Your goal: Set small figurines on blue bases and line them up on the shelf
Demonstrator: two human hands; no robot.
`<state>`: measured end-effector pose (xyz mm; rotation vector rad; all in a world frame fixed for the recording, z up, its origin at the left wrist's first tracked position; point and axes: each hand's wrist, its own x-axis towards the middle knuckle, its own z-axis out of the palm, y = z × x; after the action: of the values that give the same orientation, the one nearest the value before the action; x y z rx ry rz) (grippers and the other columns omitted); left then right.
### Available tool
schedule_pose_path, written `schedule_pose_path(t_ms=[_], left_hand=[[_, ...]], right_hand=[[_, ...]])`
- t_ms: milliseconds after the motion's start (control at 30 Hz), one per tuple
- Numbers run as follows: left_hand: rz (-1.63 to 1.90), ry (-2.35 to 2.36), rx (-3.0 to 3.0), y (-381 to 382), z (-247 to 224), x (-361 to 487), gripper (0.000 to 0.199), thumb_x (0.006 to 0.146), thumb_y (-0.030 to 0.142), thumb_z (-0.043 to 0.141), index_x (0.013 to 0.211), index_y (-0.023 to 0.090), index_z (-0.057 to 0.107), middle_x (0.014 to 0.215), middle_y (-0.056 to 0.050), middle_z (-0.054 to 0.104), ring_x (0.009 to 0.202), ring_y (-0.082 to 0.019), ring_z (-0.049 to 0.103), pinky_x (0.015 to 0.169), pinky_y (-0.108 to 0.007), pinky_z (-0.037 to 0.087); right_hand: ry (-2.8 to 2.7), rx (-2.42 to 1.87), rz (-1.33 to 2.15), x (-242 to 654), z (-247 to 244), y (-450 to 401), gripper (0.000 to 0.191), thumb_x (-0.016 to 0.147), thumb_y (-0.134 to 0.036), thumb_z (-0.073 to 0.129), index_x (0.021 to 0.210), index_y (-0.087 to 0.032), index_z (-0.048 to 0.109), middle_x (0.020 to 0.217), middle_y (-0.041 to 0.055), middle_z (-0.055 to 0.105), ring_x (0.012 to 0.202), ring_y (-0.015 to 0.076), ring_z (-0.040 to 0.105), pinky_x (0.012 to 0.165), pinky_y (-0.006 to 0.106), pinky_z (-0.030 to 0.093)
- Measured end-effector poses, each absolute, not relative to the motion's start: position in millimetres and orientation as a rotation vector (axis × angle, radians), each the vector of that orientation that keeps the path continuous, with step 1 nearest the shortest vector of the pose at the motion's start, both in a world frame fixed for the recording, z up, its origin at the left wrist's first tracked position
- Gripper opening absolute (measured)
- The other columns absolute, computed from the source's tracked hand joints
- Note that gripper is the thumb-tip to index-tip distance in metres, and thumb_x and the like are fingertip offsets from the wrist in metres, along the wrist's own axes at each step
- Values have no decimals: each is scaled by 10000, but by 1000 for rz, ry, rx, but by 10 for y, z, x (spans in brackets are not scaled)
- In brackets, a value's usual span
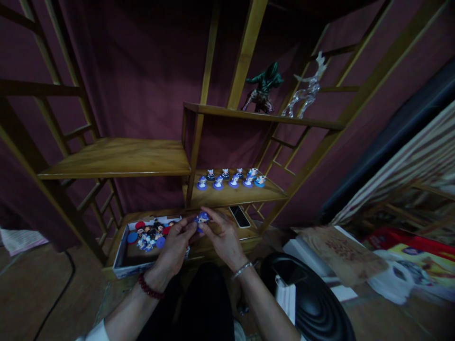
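Note:
A small purple-haired figurine is held between both hands, in front of the lower shelf. My left hand grips it from the left with thumb and fingers closed. From the right, my right hand closes on it too, index finger near the top and thumb low. Left of my left hand, an open box holds several more figurines and round red, blue and purple bases. On the shelf ahead, several similar figurines stand upright in two rows.
A phone lies on the bottom board behind my right hand. Higher up stand a green hooded statue and a clear deer figure. A black round stool, a plastic bag and flat packaging are at the right.

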<state>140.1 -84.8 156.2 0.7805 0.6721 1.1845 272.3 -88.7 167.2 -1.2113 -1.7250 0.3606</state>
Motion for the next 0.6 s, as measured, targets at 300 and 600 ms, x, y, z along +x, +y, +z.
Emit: schedule_pose_path(t_ms=[300, 600], left_hand=[[1131, 628, 863, -850, 1539, 1440, 387, 694, 219, 671, 1074, 173, 613, 1057, -60, 652, 994, -180, 581, 923, -337, 426], [1151, 686, 902, -863, 1538, 1475, 374, 662, 236, 688, 1022, 159, 619, 1033, -61, 656, 969, -187, 590, 924, -360, 430]], right_hand=[[-1767, -1196, 293, 2782, 1722, -870, 286, 795, -265, 578, 1081, -273, 593, 962, 19, 661, 884, 174, 603, 824, 331, 469], [-1797, -1214, 194, 2781, 1743, -930, 284, 813, -255, 555, 1096, -265, 583, 946, 28, 669, 875, 176, 604, 840, 339, 451]])
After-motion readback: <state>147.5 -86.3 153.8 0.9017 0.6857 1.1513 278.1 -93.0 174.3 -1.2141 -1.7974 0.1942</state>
